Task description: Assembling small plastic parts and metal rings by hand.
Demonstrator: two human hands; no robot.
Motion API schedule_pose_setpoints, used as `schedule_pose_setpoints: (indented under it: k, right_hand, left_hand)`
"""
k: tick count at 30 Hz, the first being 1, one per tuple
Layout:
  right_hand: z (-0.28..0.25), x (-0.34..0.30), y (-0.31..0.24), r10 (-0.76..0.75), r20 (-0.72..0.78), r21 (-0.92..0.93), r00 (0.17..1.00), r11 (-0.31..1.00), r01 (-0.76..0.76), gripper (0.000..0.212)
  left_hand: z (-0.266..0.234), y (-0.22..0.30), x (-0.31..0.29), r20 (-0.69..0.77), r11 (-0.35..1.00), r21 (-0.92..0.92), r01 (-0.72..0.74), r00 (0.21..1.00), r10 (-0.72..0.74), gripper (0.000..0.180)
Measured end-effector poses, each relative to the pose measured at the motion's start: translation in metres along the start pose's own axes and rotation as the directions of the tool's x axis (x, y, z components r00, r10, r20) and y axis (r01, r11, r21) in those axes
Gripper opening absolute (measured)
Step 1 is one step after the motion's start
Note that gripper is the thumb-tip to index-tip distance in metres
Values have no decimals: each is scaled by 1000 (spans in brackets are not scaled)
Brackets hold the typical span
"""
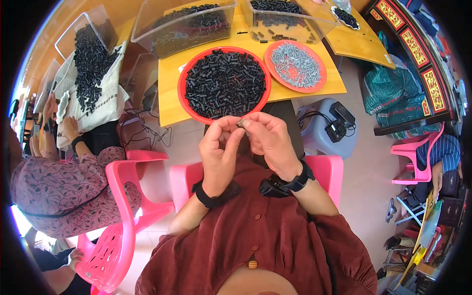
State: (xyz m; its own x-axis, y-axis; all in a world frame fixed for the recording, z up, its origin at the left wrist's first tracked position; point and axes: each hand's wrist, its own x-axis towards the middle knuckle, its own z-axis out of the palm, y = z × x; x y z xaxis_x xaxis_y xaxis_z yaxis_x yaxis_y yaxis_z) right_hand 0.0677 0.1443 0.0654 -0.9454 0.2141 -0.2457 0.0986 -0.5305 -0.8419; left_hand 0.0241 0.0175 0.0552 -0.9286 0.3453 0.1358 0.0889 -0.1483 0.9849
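My left hand (220,155) and my right hand (273,142) meet at the near rim of a red round tray (180,88). Their thumbs and forefingers pinch a small metallic-looking piece (240,123) between them; its exact kind is too small to make out. Heaped in the tray are short black plastic tube-like parts (223,81). To its right, an orange-red plate (304,89) carries a pile of small silvery screws (295,64). Both wrists wear black bands.
Clear plastic bins (184,37) of black parts stand along the back of the yellow table (169,108). A blue-grey stool (328,130) with black adapters is at right. On the left, a person (73,187) sits by a pink chair (125,221) and a cloth heaped with black parts (91,69).
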Motion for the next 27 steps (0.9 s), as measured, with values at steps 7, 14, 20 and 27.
schedule_pose_setpoints:
  k: [7,14,20,27]
  right_hand:
    - [5,0,-2,-141,31,-260,990,955,144,16]
    - [-1,4,3,-240,48,-425,970,874,237,15]
    - [4,-1,0,-370,43,-610,928,726,318,14]
    - [2,1,0,-290,52,-519,956,810,274,16]
  left_hand:
    - [-11,-17,5,-16,992,100,-75,997,77,12]
    - [-8,-14,6,-25,986,150,-67,997,72,7]
    - [-10,-8,6,-14,991,136,-4,1000,6,6]
    - [-11,-9,6,11,995,95,-4,1000,3,3]
